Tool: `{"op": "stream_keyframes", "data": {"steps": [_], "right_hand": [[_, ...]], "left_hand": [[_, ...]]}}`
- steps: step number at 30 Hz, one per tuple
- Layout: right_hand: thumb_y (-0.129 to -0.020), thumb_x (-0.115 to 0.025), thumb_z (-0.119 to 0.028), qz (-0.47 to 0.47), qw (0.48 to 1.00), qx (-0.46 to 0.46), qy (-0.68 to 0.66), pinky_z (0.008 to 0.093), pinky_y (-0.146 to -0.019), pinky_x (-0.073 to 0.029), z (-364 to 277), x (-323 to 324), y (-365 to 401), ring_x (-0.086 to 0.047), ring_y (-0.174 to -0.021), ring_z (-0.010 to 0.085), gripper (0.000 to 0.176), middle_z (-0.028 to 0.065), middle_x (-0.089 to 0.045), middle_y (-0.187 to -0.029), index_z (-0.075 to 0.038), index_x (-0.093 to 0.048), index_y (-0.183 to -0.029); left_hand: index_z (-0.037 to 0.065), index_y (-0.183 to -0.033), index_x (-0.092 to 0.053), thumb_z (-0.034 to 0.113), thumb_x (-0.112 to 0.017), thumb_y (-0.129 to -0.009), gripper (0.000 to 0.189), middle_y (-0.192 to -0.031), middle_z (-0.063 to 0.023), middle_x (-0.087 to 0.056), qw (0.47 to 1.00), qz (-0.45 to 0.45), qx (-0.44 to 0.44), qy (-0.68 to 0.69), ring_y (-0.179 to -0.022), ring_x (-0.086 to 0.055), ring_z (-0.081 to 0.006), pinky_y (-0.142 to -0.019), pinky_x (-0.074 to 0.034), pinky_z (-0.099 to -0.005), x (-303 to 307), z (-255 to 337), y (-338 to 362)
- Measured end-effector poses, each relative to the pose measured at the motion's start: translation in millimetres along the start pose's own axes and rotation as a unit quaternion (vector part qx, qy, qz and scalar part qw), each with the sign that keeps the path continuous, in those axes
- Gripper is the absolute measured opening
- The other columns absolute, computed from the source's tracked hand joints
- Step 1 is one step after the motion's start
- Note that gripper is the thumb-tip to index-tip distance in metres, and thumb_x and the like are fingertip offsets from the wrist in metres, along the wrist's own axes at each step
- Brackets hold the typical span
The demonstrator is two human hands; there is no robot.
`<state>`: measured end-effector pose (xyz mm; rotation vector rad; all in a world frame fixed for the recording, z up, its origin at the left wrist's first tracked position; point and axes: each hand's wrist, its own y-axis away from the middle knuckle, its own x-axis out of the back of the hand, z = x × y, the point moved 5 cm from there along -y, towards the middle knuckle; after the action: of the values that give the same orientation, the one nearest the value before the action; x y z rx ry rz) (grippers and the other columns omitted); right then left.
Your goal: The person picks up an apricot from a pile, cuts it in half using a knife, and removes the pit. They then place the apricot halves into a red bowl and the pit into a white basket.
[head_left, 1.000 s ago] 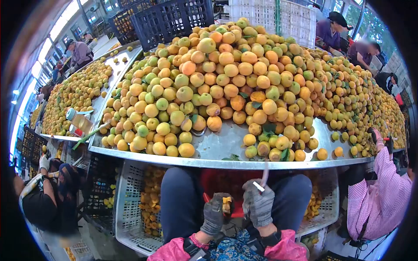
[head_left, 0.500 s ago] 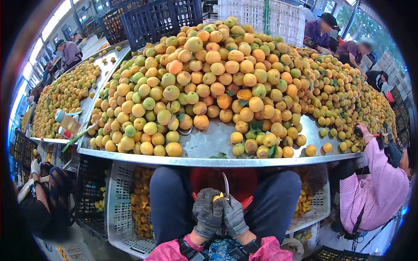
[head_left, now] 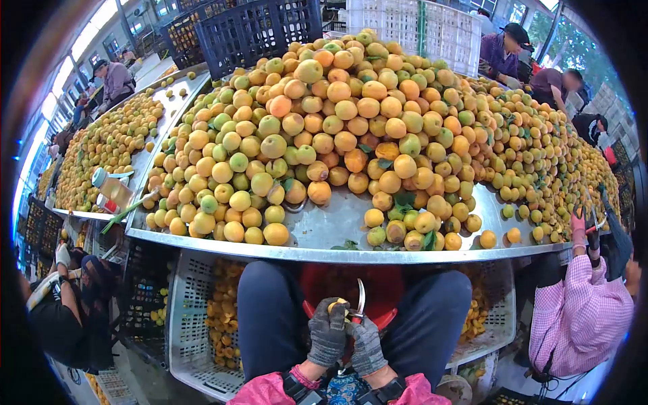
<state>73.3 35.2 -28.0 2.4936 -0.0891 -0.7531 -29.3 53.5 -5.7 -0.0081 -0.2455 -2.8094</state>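
My left hand, in a grey knit glove, is closed around an apricot, mostly hidden by the fingers. My right hand, gloved the same way, grips pruning shears whose curved metal blade points up. Part of their reddish handle shows between my hands; the rest is covered. Both hands are close together above my lap, the blade beside the fruit. Behind them, between my knees, sits a red basin. A big heap of whole apricots covers much of the metal table in front.
Under the table edge stand a white crate at left and another white crate at right, both with apricot pieces. A co-worker in a pink checked sleeve works at right. A bottle and dark crates are farther off.
My left hand has turned and risen slightly beside the shears. The blade has swung to the right of the fruit. The camera view has shifted a little, and the right-hand co-worker's arm has moved.
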Motion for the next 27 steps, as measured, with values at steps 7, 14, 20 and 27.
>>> {"op": "stream_keyframes", "data": {"steps": [7, 14, 20, 27], "right_hand": [[-0.079, -0.069, -0.008, 0.018, 0.998, 0.012, 0.052, 0.0254, -0.073, -0.052, -8.5, -8.9, 10.3, -0.06, -0.083, 0.0112, 0.036, 0.004, -0.064, -0.097, -0.002, -0.058, -0.113], [-0.074, -0.068, -0.009, -0.036, 0.996, 0.014, 0.086, 0.0237, -0.048, -0.045, -37.6, -34.0, 27.1, -0.054, -0.054, 0.0089, 0.037, 0.0056, -0.062, -0.083, -0.001, -0.057, -0.109], [-0.072, -0.069, -0.011, -0.034, 0.951, 0.187, 0.244, 0.0261, -0.07, -0.05, -80.9, -40.9, 28.6, -0.059, -0.078, 0.0126, 0.034, 0.0042, -0.061, -0.09, -0.001, -0.06, -0.103], [-0.08, -0.071, -0.025, -0.055, 0.756, 0.169, 0.63, 0.0402, -0.073, -0.052, -68.5, -17.7, -6.2, -0.066, -0.084, 0.0334, 0.033, 0.0171, -0.067, -0.088, -0.006, -0.063, -0.106]], "left_hand": [[0.002, -0.098, -0.063, 0.034, -0.047, -0.1, 0.035, -0.084, -0.005, -0.066, 0.993, -0.033, 0.052, 0.103, -0.075, -0.061, -0.0133, -0.066, -0.049, -0.0296, 6.5, -0.3, -6.2], [0.006, -0.097, -0.061, 0.037, -0.05, -0.098, 0.032, -0.083, -0.0014, -0.061, 0.898, -0.06, 0.227, 0.371, -0.071, -0.057, -0.0129, -0.062, -0.049, -0.0283, 23.0, 10.0, -16.7], [0.001, -0.098, -0.063, 0.022, -0.061, -0.091, 0.022, -0.087, -0.0066, -0.062, 0.983, 0.134, -0.018, 0.122, -0.081, -0.062, -0.0164, -0.07, -0.051, -0.0329, 157.1, 111.6, -20.8], [0.006, -0.096, -0.065, 0.009, -0.07, -0.078, 0.018, -0.092, -0.0094, -0.063, 0.873, 0.172, -0.213, -0.404, -0.083, -0.062, -0.0263, -0.074, -0.05, -0.0354, 215.9, 127.9, -59.9]]}}
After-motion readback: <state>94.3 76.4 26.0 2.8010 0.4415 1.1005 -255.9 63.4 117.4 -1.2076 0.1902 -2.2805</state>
